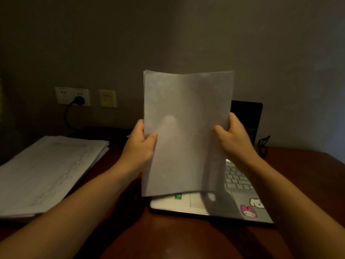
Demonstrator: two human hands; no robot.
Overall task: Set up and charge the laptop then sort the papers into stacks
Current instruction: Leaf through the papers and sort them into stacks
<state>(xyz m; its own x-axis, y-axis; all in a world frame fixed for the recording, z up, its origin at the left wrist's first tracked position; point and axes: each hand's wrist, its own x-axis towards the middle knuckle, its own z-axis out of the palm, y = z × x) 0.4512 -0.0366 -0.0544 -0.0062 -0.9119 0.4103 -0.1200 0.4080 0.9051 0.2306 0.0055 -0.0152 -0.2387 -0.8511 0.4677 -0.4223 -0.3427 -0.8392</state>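
- Above the laptop [238, 181], a sheaf of papers [186, 128] stands upright in the air, clear of the keyboard, and hides most of the screen.
- At the sheaf's left edge, the left hand [140, 146] grips it, thumb on the near face and fingers behind.
- At the sheaf's right edge, the right hand [235, 137] grips it likewise, thumb in front and fingers curled round the back.
- Several sheet edges show at the sheaf's top left corner, so it is more than one sheet; any print on the near face is too faint to read.
- The laptop lies open on a brown desk [177, 236], its dark screen [246, 116] showing to the right of the sheaf.
- On the laptop's palm rest sit a green sticker [178, 195], a white sticker [257, 202] and a pink sticker [249, 212].
- Well to the left of the laptop, a second stack of papers [46, 169] lies flat on the desk, its sheets slightly fanned.
- On the wall behind and to the left of the laptop, a black plug [79, 100] sits in a white socket [72, 96]; its cable [68, 116] curves down behind the stack.
- Just right of the socket is a yellowish plate [107, 98].
- Beside the laptop's right rear corner stands a small dark object [263, 144]; what it is cannot be told.
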